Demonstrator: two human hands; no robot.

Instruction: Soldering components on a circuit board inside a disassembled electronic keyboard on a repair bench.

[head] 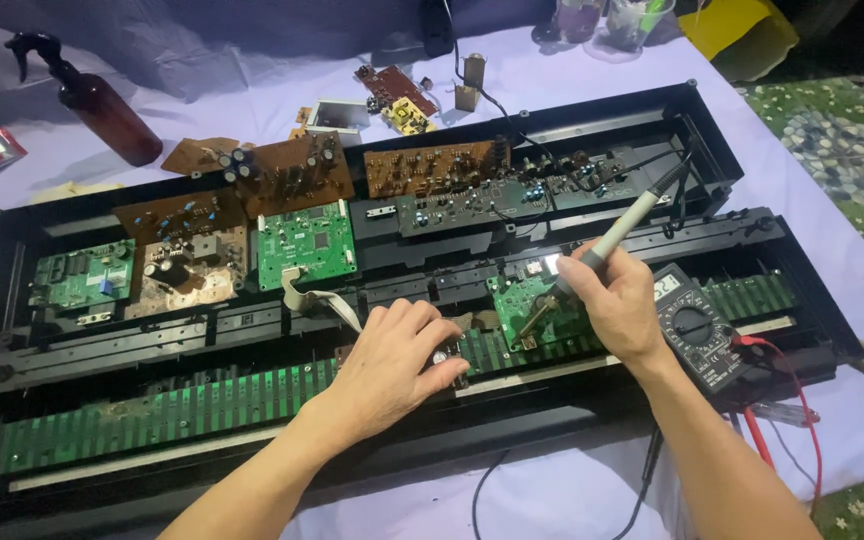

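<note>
The right hand grips a soldering iron like a pen, at frame centre-right, its tip down on a small green board. The left hand, at centre, pinches a small part against the long green strip of an opened black chassis. A multimeter lies just right of the right hand. A brown spray bottle stands upper left.
</note>
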